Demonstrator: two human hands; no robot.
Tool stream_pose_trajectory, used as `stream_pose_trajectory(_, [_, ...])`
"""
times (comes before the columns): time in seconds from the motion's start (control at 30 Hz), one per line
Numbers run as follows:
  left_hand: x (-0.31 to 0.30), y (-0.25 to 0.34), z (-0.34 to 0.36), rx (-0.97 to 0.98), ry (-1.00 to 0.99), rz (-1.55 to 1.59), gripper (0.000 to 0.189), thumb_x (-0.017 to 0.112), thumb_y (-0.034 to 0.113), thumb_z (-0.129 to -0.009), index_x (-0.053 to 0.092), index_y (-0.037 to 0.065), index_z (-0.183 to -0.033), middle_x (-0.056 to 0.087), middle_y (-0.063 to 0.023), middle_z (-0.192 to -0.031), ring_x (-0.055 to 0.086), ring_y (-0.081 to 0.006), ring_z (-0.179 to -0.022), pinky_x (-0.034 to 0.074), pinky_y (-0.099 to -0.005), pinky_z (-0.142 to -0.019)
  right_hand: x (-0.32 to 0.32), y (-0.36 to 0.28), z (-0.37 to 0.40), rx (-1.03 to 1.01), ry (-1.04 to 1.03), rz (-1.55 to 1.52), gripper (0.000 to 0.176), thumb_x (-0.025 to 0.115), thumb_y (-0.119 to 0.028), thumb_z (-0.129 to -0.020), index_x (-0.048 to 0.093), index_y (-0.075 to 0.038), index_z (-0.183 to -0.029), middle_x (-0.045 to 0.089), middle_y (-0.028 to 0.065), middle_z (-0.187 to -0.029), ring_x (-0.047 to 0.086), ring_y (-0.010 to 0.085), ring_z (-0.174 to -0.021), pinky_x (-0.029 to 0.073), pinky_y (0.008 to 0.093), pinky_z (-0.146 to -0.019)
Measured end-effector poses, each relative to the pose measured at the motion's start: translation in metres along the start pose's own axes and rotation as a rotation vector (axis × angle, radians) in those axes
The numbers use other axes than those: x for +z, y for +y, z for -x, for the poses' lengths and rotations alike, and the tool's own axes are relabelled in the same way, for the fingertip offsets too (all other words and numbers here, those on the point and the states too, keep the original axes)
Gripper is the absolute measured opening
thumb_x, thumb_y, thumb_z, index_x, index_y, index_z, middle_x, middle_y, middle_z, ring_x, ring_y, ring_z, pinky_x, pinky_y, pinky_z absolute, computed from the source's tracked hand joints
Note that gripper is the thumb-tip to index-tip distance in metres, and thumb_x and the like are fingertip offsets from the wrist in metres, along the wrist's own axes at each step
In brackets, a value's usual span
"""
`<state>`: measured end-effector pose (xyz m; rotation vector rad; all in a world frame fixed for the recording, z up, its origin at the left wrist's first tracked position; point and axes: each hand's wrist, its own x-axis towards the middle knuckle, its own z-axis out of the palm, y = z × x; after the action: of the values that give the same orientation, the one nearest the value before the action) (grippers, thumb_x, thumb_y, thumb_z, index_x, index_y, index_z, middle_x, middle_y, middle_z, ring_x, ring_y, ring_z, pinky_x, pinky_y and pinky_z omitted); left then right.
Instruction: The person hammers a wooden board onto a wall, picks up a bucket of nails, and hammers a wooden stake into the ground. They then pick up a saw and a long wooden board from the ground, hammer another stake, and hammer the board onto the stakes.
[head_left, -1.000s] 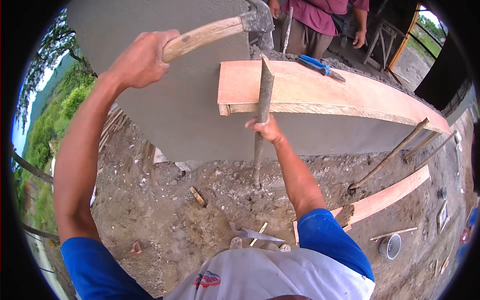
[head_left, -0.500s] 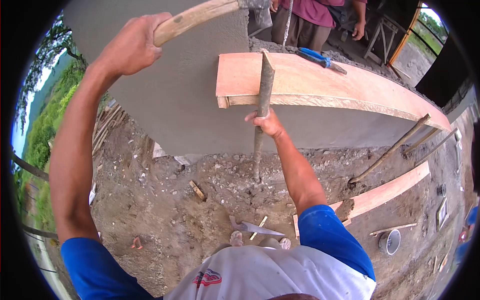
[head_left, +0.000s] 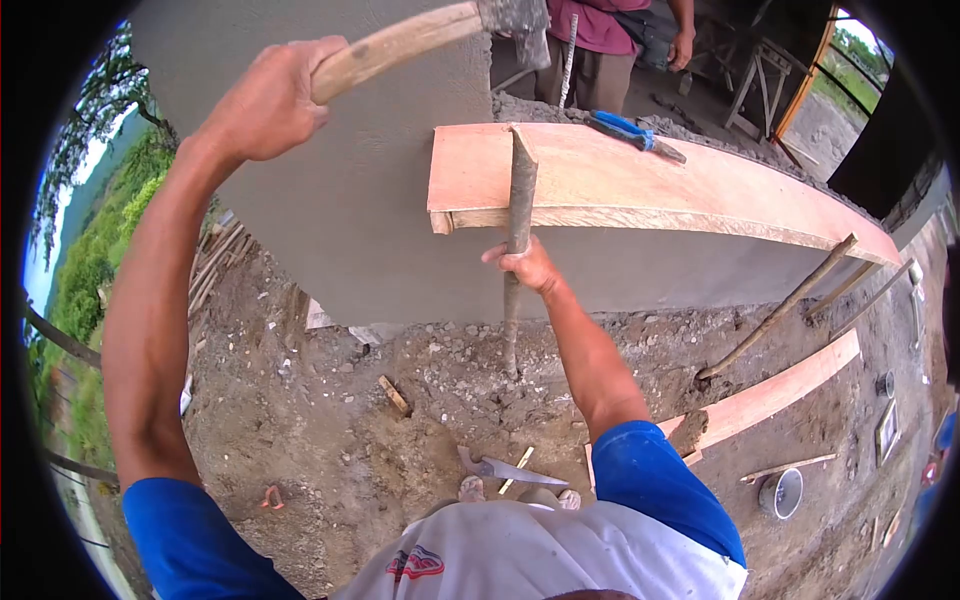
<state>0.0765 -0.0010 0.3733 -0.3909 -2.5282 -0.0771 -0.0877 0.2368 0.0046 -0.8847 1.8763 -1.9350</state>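
Note:
My left hand (head_left: 275, 100) is closed around the wooden handle of a hammer (head_left: 400, 52), raised at the upper left. Its dark metal head reaches the top edge, partly cut off. My right hand (head_left: 530, 268) grips an upright wooden pole (head_left: 522, 190) just below a curved plywood form (head_left: 620, 175). The pole's top stands against the form's front edge, and its foot is on the dirt. Blue-handled pliers (head_left: 635, 132) lie on top of the form.
A person (head_left: 605, 30) stands behind the wall. More poles (head_left: 780, 305) lean under the form at right. On the ground lie a handsaw (head_left: 510, 470), a curved board (head_left: 775, 390), a bucket (head_left: 780, 492) and a wood scrap (head_left: 394, 395). A grey plastered wall (head_left: 370, 220) stands ahead.
The view has tilted slightly, so the form and pole sit lower. The hammer is slightly lower, with more of its head showing. My right hand keeps its grip on the pole.

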Motion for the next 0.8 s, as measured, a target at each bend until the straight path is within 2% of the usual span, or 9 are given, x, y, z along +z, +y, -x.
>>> stream_pose_trajectory(0.07, [-0.039, -0.029, -0.017, -0.180, 0.172, 0.046, 0.019, 0.062, 0.010, -0.074, 0.055, -0.001, -0.088, 0.053, -0.0066, -0.060, 0.054, -0.0178, -0.057, 0.044, -0.0331, -0.056, -0.001, 0.003, 0.001, -0.003, -0.019, -0.016, 0.024, 0.062, -0.007, -0.065, 0.072, -0.002, -0.087, 0.072, 0.0054, -0.085, 0.062, 0.0140, -0.074, 0.051, 0.0296, -0.071])
stream_pose_trajectory(0.13, [-0.067, 0.015, -0.039, -0.286, 0.448, 0.420, 0.012, 0.061, 0.010, -0.082, 0.052, 0.002, -0.082, 0.051, -0.0010, -0.057, 0.052, -0.0099, -0.047, 0.046, -0.0251, -0.043, -0.001, -0.001, 0.001, 0.015, -0.020, -0.001, 0.024, 0.062, -0.007, -0.066, 0.072, -0.001, -0.088, 0.072, 0.0054, -0.086, 0.062, 0.0139, -0.074, 0.051, 0.0295, -0.071])
stream_pose_trajectory(0.2, [-0.076, 0.021, -0.057, -0.157, 0.722, 0.868, 0.014, 0.062, 0.010, -0.085, 0.051, 0.003, -0.079, 0.049, 0.0021, -0.055, 0.051, -0.0060, -0.042, 0.047, -0.0211, -0.038, -0.001, -0.001, 0.000, 0.031, -0.030, -0.005, 0.023, 0.062, -0.006, -0.067, 0.072, -0.001, -0.087, 0.072, 0.0054, -0.087, 0.062, 0.0139, -0.075, 0.051, 0.0294, -0.071])
stream_pose_trajectory(0.3, [0.009, 0.018, -0.010, -0.408, 0.173, 0.407, 0.016, 0.063, 0.012, -0.077, 0.057, 0.001, -0.087, 0.052, -0.0038, -0.058, 0.054, -0.0154, -0.054, 0.044, -0.0314, -0.053, -0.004, -0.006, -0.004, 0.035, -0.056, 0.015, 0.025, 0.061, -0.005, -0.067, 0.071, -0.001, -0.090, 0.072, 0.0056, -0.089, 0.062, 0.0141, -0.077, 0.051, 0.0293, -0.073])
stream_pose_trajectory(0.37, [0.070, -0.003, 0.028, -0.028, -0.224, -0.051, 0.019, 0.062, 0.005, -0.074, 0.057, 0.000, -0.092, 0.052, -0.0091, -0.061, 0.057, -0.0206, -0.062, 0.046, -0.0356, -0.061, -0.002, -0.007, 0.006, 0.053, -0.043, 0.084, 0.032, 0.061, -0.004, -0.068, 0.068, 0.000, -0.099, 0.072, 0.0062, -0.091, 0.062, 0.0142, -0.079, 0.051, 0.0294, -0.074])
stream_pose_trajectory(0.47, [0.006, 0.008, 0.008, -0.211, -0.357, -0.119, 0.030, 0.061, 0.000, -0.071, 0.058, 0.001, -0.101, 0.051, -0.0131, -0.066, 0.057, -0.0241, -0.071, 0.046, -0.0376, -0.070, 0.003, -0.007, 0.009, 0.051, -0.008, -0.061, 0.046, 0.060, -0.003, -0.068, 0.059, 0.002, -0.114, 0.072, 0.0077, -0.095, 0.062, 0.0142, -0.081, 0.050, 0.0296, -0.074])
stream_pose_trajectory(0.67, [-0.078, 0.029, -0.025, -0.128, 0.724, 0.476, 0.016, 0.064, 0.012, -0.079, 0.053, 0.001, -0.083, 0.055, -0.0022, -0.067, 0.052, -0.0141, -0.057, 0.045, -0.0292, -0.057, -0.001, -0.004, 0.007, 0.066, -0.054, -0.057, 0.044, 0.060, -0.002, -0.069, 0.055, 0.002, -0.112, 0.072, 0.0084, -0.096, 0.062, 0.0140, -0.082, 0.051, 0.0292, -0.073])
stream_pose_trajectory(0.73, [-0.067, 0.029, -0.038, -0.238, 0.705, 0.650, 0.018, 0.064, 0.015, -0.079, 0.055, 0.001, -0.085, 0.056, -0.0028, -0.068, 0.050, -0.0140, -0.052, 0.046, -0.0297, -0.055, -0.006, 0.003, 0.000, 0.083, -0.114, 0.009, 0.058, 0.060, -0.001, -0.068, 0.046, 0.002, -0.124, 0.071, 0.0100, -0.099, 0.061, 0.0137, -0.081, 0.050, 0.0286, -0.072])
stream_pose_trajectory(0.8, [-0.011, -0.001, -0.025, -0.480, 0.309, 0.473, 0.020, 0.065, 0.018, -0.079, 0.056, 0.002, -0.088, 0.057, -0.0034, -0.068, 0.048, -0.0139, -0.047, 0.046, -0.0301, -0.053, -0.006, -0.001, -0.002, 0.089, -0.114, 0.048, 0.056, 0.060, -0.001, -0.067, 0.047, 0.002, -0.122, 0.071, 0.0101, -0.099, 0.061, 0.0139, -0.081, 0.050, 0.0286, -0.072])
